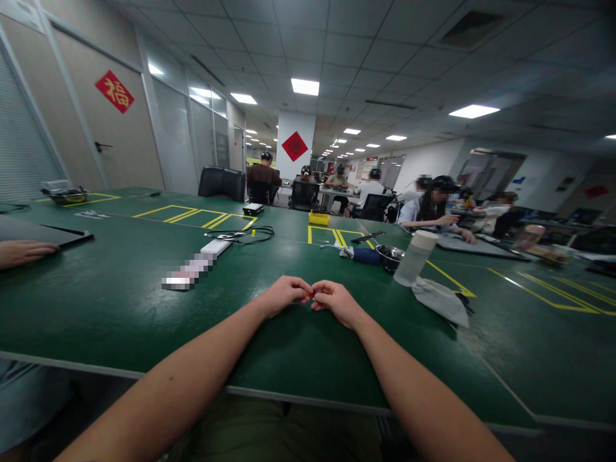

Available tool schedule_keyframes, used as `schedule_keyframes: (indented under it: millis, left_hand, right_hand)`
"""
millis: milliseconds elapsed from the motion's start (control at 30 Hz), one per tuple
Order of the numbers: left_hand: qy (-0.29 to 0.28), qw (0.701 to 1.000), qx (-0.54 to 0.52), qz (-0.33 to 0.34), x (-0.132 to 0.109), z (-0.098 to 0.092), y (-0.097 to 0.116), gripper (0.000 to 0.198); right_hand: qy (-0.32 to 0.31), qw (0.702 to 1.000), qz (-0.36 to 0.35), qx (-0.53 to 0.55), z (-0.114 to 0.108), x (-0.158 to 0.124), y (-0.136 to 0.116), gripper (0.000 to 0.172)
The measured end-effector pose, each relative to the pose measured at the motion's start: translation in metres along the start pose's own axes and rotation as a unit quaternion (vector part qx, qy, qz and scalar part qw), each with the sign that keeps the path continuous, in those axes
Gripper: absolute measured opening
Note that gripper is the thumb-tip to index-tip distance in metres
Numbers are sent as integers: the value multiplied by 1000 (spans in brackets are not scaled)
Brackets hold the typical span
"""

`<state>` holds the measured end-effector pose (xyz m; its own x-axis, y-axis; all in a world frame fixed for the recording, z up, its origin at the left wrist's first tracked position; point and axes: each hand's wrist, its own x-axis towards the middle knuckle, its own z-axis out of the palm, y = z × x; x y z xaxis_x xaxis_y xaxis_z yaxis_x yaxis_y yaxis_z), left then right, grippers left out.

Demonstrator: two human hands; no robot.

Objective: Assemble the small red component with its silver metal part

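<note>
Both my forearms stretch out over the green table (pixel 120 301). My left hand (pixel 283 294) and my right hand (pixel 334 300) meet fingertip to fingertip at the table's middle, each curled in a pinch. Between the fingertips sits a tiny red object (pixel 312 294), too small to name. Both hands rest on or just above the tabletop.
A frosted plastic bottle (pixel 414 258) stands right of my hands beside a grey cloth (pixel 440 300) and a metal bowl (pixel 389 256). A white power strip (pixel 216 246) with a black cable lies ahead left. Another person's hand (pixel 24 252) rests by a dark tablet at far left. Several people sit at tables behind.
</note>
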<state>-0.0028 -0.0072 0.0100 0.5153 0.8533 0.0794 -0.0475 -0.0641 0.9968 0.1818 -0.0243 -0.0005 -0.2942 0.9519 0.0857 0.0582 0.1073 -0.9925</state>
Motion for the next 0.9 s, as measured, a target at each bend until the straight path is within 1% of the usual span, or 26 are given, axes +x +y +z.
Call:
schedule_keyframes:
  millis: [133,300,400,733,900]
  left_hand:
    - [2,999,31,20,-2,1,0,14]
    - [-4,999,38,25,-1,-1,-2,15]
    - [1,999,38,27,1,-3,-4,18]
    - [14,1000,18,13,-1,1,3,17]
    - [6,1000,16,8,-1,1,3,17]
  right_hand:
    - [3,1000,-15,2,-1,0,1,21]
    - [-9,998,-3,64,-2,2,5,20]
    - [-12,996,4,84,-3,4,8,22]
    - [-4,997,9,81,-2,3,5,24]
    - [-6,997,12,76,-2,3,6,25]
